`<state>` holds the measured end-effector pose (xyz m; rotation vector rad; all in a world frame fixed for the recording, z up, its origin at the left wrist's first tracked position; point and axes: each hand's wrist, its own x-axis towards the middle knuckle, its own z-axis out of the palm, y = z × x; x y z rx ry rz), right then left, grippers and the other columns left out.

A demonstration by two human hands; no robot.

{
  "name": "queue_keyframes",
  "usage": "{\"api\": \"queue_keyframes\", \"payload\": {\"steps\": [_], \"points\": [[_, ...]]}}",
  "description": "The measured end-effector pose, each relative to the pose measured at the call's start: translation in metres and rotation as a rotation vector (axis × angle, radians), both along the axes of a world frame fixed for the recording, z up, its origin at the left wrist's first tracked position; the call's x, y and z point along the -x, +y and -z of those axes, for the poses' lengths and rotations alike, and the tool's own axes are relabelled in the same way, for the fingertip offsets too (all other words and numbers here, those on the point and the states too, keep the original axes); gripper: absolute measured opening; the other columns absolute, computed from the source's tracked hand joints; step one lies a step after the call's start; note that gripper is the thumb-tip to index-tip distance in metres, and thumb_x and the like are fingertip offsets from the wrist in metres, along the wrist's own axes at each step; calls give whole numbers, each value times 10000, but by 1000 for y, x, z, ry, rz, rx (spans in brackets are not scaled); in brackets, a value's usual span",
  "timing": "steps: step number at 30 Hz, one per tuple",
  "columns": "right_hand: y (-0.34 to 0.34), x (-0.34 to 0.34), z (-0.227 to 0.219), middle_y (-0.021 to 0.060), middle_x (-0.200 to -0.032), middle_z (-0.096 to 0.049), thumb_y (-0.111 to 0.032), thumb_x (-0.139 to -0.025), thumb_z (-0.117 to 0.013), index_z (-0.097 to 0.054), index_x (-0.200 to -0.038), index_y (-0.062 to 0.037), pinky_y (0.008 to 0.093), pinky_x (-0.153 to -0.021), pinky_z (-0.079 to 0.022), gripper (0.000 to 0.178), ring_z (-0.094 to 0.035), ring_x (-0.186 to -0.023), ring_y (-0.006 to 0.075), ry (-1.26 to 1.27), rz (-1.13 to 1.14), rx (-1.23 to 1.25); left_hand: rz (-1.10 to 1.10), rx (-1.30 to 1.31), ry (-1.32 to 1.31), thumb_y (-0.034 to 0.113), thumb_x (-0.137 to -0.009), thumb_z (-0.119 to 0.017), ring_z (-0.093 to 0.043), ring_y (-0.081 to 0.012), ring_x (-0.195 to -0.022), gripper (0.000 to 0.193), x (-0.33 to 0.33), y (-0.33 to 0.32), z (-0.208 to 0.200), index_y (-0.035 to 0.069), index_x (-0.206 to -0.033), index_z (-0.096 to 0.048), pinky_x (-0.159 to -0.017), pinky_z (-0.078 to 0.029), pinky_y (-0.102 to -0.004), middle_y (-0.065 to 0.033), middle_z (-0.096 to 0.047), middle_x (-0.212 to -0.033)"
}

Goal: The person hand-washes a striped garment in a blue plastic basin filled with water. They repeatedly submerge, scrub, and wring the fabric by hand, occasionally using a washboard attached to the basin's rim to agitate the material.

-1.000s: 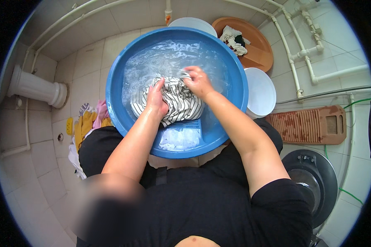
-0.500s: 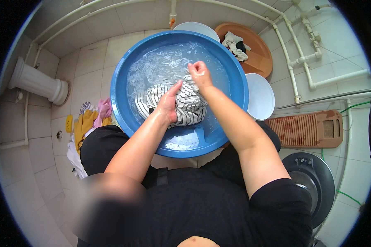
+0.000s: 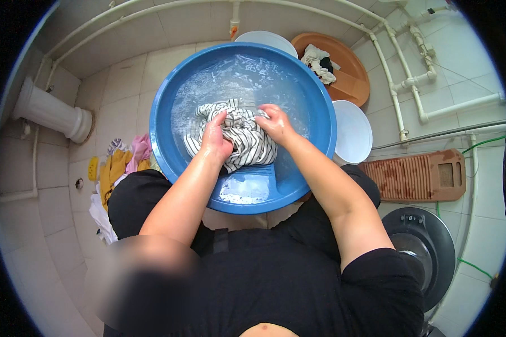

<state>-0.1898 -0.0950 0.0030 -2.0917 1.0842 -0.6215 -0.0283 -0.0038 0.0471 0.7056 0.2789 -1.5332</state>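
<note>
Head view, looking down: a black-and-white striped garment (image 3: 250, 139) lay bunched between my two wet hands, partly in the cloudy, sudsy water (image 3: 230, 76) of a big round blue tub (image 3: 164, 135) set before my knees. With my right hand (image 3: 278, 126) I pinched a fold along its right side between thumb and fingers. My left hand (image 3: 216, 141) rested against its left side; some of those fingers were hidden, so I could not tell whether they gripped. Nearest me inside the tub was a ribbed scrubbing ledge (image 3: 246, 188). To my right lay a brown washboard (image 3: 399, 177) and a white basin (image 3: 354, 133); to my left, yellow and pink clothes (image 3: 117, 169) were heaped on the tiles.
</note>
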Motion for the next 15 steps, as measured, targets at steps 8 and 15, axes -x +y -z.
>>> {"api": "queue_keyframes", "payload": {"steps": [8,15], "points": [[98,-63,-109,102,-914,-542,-146,-702,-670,-522,-631,-32,316,-705,-442,199,-550,-830,244,-373,-492,178,157,251,-60,417,-845,-511,-567,-203,-747,359,-10,14,33,74,-938,-558,-704,-485,-363,-55,-559,-775],[48,-47,-53,125,-641,-545,-210,-713,-598,-568,-587,-87,369,-551,-455,178,-559,-612,294,-252,246,92,125,1,-157,348,-868,-453,-588,-208,-830,296,22,4,8,94,-952,-581,-766,-481,-365,-78,-611,-892]]}}
